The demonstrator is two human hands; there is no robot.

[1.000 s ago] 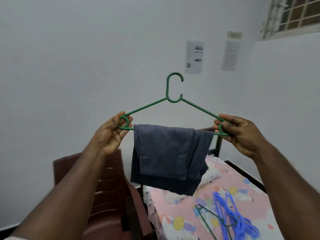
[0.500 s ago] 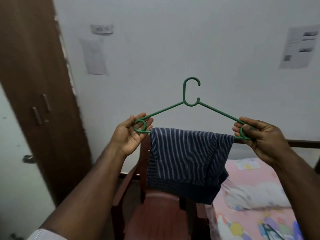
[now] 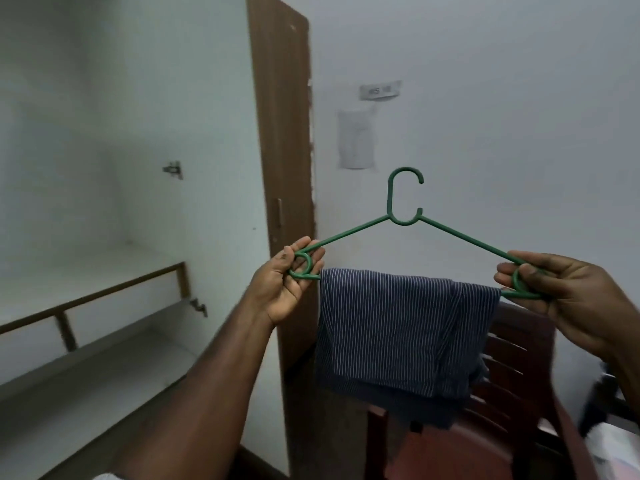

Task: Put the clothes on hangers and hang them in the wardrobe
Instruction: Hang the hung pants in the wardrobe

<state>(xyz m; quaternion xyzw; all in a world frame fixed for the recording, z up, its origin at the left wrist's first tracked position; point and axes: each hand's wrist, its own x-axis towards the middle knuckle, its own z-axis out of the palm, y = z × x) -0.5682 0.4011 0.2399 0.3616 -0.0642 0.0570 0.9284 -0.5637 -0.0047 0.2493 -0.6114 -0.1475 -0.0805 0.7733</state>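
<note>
I hold a green plastic hanger (image 3: 405,202) level in front of me, hook up. My left hand (image 3: 287,282) pinches its left end loop and my right hand (image 3: 561,296) pinches its right end loop. A folded dark blue pinstriped garment (image 3: 398,327) is draped over the hanger's bottom bar and hangs down between my hands. The open wardrobe (image 3: 121,168) with a white interior fills the left of the view, and its brown side panel (image 3: 280,133) stands just behind my left hand.
A white shelf with a brown front edge (image 3: 104,292) crosses the wardrobe's lower part. A dark red chair (image 3: 502,393) stands under the garment at the right. Papers (image 3: 356,140) are stuck on the white wall behind.
The view has swung left from the bed and chair to the wardrobe, whose open interior is in sight now. Both hands keep the same grip on the hanger with the garment.
</note>
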